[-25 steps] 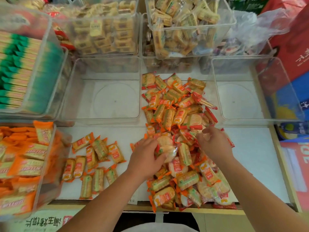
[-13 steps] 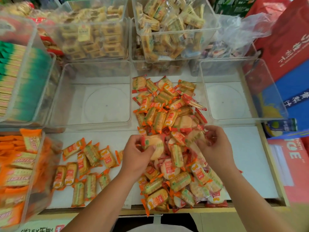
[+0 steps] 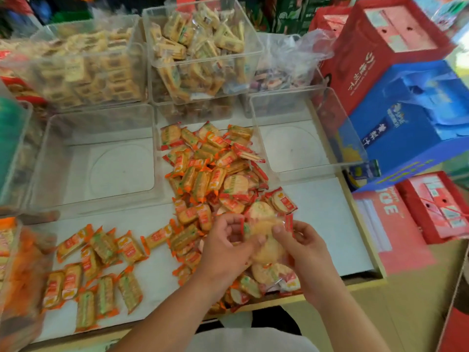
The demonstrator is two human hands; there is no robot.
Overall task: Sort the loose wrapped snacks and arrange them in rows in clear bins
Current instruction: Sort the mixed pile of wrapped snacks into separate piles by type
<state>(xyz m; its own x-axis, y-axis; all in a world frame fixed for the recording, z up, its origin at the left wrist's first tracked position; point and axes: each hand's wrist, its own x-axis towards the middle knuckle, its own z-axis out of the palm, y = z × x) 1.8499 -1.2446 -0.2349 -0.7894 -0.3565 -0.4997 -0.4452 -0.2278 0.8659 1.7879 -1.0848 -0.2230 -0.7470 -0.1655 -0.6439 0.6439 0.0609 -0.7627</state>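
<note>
- The left hand (image 3: 228, 250) and right hand (image 3: 307, 252) both have their fingers curled on a round cracker packet (image 3: 264, 226), held between them just above the near end of the loose pile (image 3: 215, 179); blur hides whether more packets are stacked beneath it
- The wrapper looks slick, so a loose grip could let it slip back into the pile and undo the sorting
- The pile reaches the table's front edge, under the wrists; a careless nudge could push packets off onto the floor
- Round and oblong snacks share orange-red wrappers, so a hasty pick could put the wrong kind in a row
- The white table (image 3: 324, 224) also carries oblong orange packets (image 3: 101, 262) laid out to the left; the left bin (image 3: 101, 118) and right bin (image 3: 337, 128), either side of the pile's far end, hold no snacks yet
- Behind stand filled bins (image 3: 203, 59) and a crumpled plastic bag (image 3: 286, 59); red and blue cartons (image 3: 411, 118) crowd the right
</note>
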